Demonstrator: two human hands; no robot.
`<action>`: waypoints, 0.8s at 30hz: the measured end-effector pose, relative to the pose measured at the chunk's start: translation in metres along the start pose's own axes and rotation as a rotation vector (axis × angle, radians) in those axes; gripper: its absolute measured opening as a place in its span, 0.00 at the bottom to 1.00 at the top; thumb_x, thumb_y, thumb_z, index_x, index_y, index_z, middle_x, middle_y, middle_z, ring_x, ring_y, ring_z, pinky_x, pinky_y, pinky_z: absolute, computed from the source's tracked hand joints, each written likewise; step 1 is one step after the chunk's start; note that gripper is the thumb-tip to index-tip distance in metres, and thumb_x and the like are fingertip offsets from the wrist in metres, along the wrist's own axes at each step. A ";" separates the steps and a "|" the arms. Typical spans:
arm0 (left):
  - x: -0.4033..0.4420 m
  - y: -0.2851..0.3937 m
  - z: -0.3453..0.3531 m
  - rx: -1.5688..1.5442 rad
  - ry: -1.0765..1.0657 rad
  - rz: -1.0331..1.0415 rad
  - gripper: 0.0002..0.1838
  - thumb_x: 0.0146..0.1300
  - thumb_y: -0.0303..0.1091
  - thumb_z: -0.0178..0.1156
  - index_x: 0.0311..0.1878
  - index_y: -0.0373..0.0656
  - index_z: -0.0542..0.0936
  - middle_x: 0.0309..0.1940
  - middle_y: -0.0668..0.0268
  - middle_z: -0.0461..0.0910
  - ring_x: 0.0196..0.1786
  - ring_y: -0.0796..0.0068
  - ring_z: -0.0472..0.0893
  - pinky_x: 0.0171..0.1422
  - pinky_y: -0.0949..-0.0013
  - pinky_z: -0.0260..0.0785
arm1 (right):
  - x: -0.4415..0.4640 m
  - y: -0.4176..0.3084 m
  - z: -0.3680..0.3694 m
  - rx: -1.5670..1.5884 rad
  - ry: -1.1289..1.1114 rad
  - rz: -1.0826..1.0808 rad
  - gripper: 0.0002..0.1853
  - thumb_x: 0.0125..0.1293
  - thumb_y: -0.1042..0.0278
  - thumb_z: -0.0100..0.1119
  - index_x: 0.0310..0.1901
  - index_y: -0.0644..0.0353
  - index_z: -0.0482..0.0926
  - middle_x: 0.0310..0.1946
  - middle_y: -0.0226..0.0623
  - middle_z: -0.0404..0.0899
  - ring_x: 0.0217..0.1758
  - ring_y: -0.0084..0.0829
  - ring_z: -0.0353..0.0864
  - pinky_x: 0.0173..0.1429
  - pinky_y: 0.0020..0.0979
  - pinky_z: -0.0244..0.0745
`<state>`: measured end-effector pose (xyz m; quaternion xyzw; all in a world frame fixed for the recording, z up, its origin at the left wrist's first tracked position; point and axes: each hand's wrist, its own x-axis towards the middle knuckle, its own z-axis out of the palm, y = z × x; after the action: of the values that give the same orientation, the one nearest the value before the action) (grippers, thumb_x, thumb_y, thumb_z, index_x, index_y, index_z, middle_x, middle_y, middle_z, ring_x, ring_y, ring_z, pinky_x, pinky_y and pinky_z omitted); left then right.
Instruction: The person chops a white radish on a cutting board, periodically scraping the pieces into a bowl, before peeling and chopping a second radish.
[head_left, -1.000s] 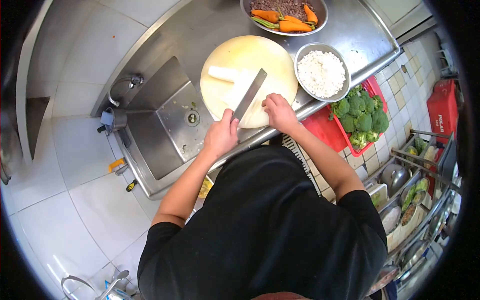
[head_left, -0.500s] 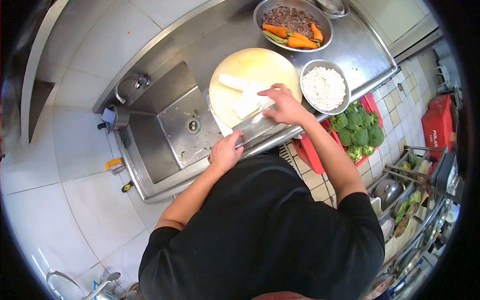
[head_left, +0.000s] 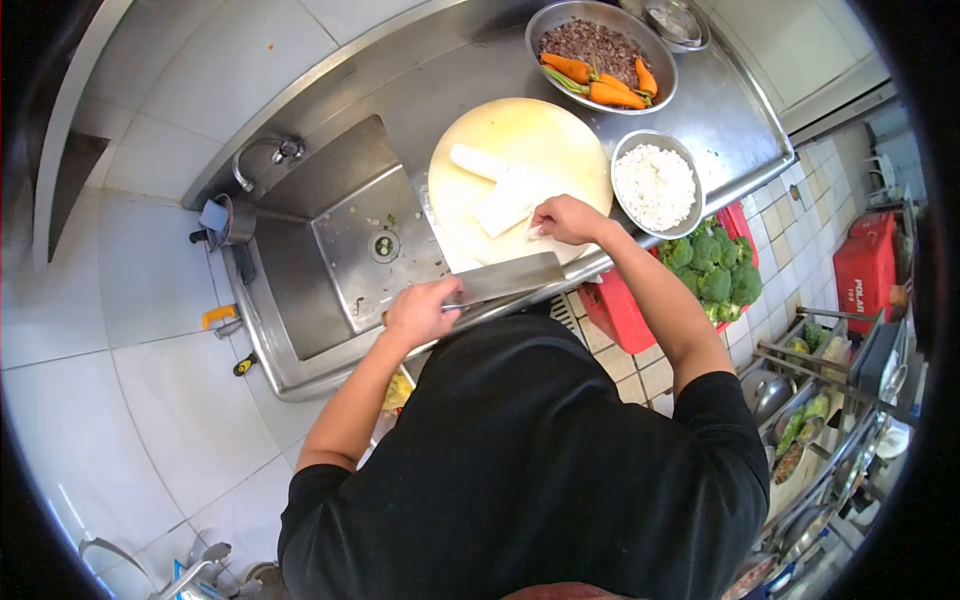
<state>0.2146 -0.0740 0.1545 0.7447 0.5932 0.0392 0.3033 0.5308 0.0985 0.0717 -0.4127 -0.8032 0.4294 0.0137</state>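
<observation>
Nearest the body, the left hand is closed around the handle of a broad, rectangular steel cleaver. Its blade reaches off to the right, in front of the right hand, over the near edge of a thick, round, cream-coloured cutting board. The left forearm comes up from the left side, the elbow bent and the knuckles turned upward.

Just beyond the blade, the right hand has its fingers bent and its fingertips down by some small pale pieces near the right side of the board. From here I can't tell how much gap there is between thumb and fingers, or whether they grip a piece. That forearm angles in from the right, the palm side down.

Just left of those fingertips, a flat, white, block-shaped chunk lies on the board, and a smooth white cylindrical piece lies at a slant beyond it.

To the right of the board, on the steel bench, sits a round metal bowl of white chopped bits. Farther off stands a larger metal bowl holding orange tapered vegetables and brownish chopped bits.
</observation>
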 end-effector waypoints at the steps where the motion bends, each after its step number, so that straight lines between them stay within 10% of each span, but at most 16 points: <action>1: -0.003 -0.007 -0.008 -0.009 -0.031 -0.025 0.15 0.60 0.38 0.68 0.51 0.54 0.83 0.36 0.56 0.88 0.42 0.48 0.88 0.47 0.48 0.80 | -0.003 0.001 -0.003 -0.014 0.014 0.018 0.12 0.65 0.67 0.70 0.48 0.62 0.87 0.43 0.49 0.89 0.47 0.47 0.88 0.55 0.41 0.80; 13: 0.040 0.002 0.043 -0.226 -0.183 -0.111 0.16 0.79 0.44 0.55 0.56 0.40 0.74 0.42 0.37 0.85 0.50 0.31 0.84 0.55 0.38 0.73 | -0.051 -0.003 0.031 0.615 0.653 0.326 0.09 0.68 0.70 0.68 0.49 0.56 0.84 0.30 0.27 0.82 0.35 0.19 0.81 0.40 0.27 0.76; 19: 0.059 0.013 0.031 -0.068 -0.197 -0.015 0.15 0.79 0.35 0.51 0.59 0.36 0.68 0.35 0.33 0.84 0.43 0.28 0.84 0.52 0.34 0.75 | -0.067 -0.028 0.096 -0.139 0.793 0.093 0.11 0.61 0.71 0.71 0.46 0.57 0.85 0.48 0.43 0.83 0.53 0.46 0.82 0.61 0.45 0.78; 24: 0.067 0.030 0.032 -0.034 -0.240 -0.041 0.14 0.79 0.35 0.50 0.58 0.36 0.67 0.35 0.34 0.84 0.43 0.28 0.84 0.52 0.33 0.74 | -0.066 -0.025 0.091 -0.160 0.729 -0.019 0.11 0.61 0.74 0.67 0.45 0.59 0.84 0.47 0.41 0.82 0.55 0.47 0.79 0.63 0.44 0.76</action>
<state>0.2737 -0.0293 0.1238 0.7266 0.5670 -0.0464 0.3852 0.5235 -0.0149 0.0535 -0.5307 -0.7803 0.1902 0.2706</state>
